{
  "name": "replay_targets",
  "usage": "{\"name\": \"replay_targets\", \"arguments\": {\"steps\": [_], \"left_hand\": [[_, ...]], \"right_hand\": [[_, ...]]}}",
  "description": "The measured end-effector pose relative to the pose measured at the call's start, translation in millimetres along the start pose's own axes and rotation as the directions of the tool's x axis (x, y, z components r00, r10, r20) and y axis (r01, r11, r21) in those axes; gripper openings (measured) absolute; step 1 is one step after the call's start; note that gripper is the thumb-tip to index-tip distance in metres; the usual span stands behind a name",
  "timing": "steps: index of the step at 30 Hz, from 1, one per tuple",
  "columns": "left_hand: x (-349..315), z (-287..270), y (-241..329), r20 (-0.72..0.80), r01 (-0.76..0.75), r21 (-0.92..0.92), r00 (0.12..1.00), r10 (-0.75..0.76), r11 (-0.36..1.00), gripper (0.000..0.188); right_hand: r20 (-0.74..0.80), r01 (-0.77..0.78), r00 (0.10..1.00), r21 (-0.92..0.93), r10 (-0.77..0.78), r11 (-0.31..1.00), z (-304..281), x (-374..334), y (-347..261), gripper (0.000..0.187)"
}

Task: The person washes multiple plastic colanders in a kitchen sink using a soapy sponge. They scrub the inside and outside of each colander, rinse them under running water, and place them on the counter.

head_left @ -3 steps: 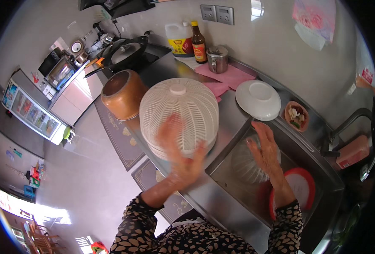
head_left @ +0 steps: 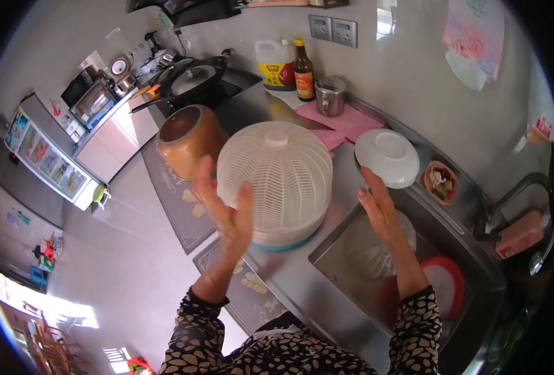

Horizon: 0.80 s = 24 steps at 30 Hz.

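Note:
A white slatted plastic dome cover (head_left: 283, 181) with a round knob stands on the steel counter, above a teal rim (head_left: 289, 246). My left hand (head_left: 226, 215) is raised at the cover's near left side, fingers spread and nothing in it; whether it touches the cover I cannot tell. Over the sink's left part hangs my right hand (head_left: 382, 209), thumb and fingers apart, holding nothing. Below it in the sink (head_left: 339, 265) lies a clear ribbed bowl-like piece (head_left: 361, 250), partly hidden by that hand. A red-rimmed white round item (head_left: 442, 284) lies beside my right forearm.
An upturned brown pot (head_left: 186, 140) stands left of the cover. Behind are pink cloths (head_left: 355, 122), a steel canister (head_left: 331, 98), a dark bottle (head_left: 304, 75) and a jug (head_left: 276, 65). An upturned white plate (head_left: 386, 159), a small scrap-filled bowl (head_left: 440, 181) and a faucet (head_left: 520, 184) border the sink.
My left hand has moved left, from in front of the dome cover to its left side. My right hand stays over the sink with a slight shift. The whole view has turned a little.

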<state>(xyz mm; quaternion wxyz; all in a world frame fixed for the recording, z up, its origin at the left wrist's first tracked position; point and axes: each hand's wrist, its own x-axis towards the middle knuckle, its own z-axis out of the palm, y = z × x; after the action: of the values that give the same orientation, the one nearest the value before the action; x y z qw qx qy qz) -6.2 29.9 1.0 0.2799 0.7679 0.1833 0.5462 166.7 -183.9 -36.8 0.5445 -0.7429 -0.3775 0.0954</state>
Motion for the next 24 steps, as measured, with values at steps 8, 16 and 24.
{"name": "replay_targets", "arguments": {"steps": [8, 16, 24], "left_hand": [[36.8, -30.7, -59.3, 0.414, 0.472, -0.084, 0.817, -0.401, 0.877, 0.078], [44.8, -32.4, -52.4, 0.374, 0.291, -0.204, 0.906, -0.2, 0.935, 0.076], [50.9, -29.5, -5.0, 0.332, 0.003, -0.274, 0.939, 0.092, 0.962, 0.081]], "right_hand": [[0.212, -0.257, 0.963, 0.531, 0.166, 0.808, 56.2, 69.4, -13.4, 0.073], [0.106, -0.079, 0.994, 0.697, 0.007, 0.713, 61.0, 77.9, -31.1, 0.074], [0.034, -0.003, 0.999, 0.741, -0.033, 0.671, 29.5, 49.5, -39.4, 0.077]]}}
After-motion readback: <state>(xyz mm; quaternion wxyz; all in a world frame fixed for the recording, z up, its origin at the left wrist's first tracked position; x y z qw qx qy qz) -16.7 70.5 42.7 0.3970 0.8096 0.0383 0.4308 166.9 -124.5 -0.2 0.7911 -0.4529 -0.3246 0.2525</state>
